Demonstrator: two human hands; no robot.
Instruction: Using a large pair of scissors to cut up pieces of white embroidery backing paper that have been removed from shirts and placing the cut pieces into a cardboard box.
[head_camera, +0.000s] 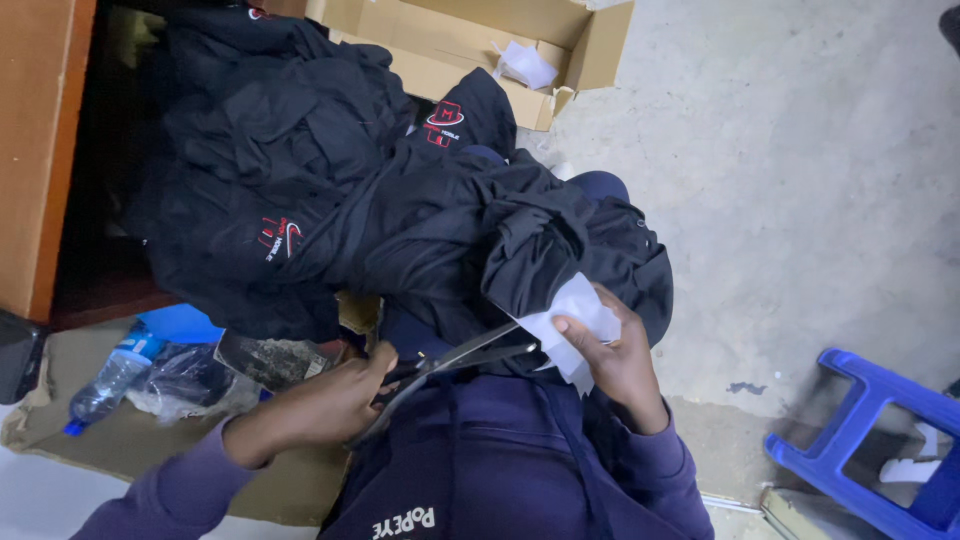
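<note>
Black fabric dominates the head view: a pile of dark garments (330, 190) with red and white emblems lies across the person's lap and spreads to the far left of the scene.

Left hand (335, 395): fingers are closed around the handles of a pair of large dark scissors (455, 360). The blades point right and slightly away, and their tips touch the lower edge of a white tag (572, 325).

Right hand (615, 350): the grip is clamped on the white tag, with the thumb on top and the fingers underneath. The tag hangs at the near edge of a folded black garment (540, 250), just right of the scene's centre and above the person's purple sweatshirt (490, 470).

Surroundings:
- An open cardboard box (470, 40) stands at the far side, touching the garment pile. A scrap of white material (525, 65) lies inside it.
- A wooden panel (40, 150) rises at the far left.
- A flattened sheet of cardboard (130, 440) lies on the floor at near left. On it rest a clear plastic bottle (105, 385) with a blue cap and a crumpled clear plastic bag (185, 380), just beside each other.
- A blue plastic stool (870, 440) stands at near right on the grey concrete floor (800, 180), well apart from both hands.
</note>
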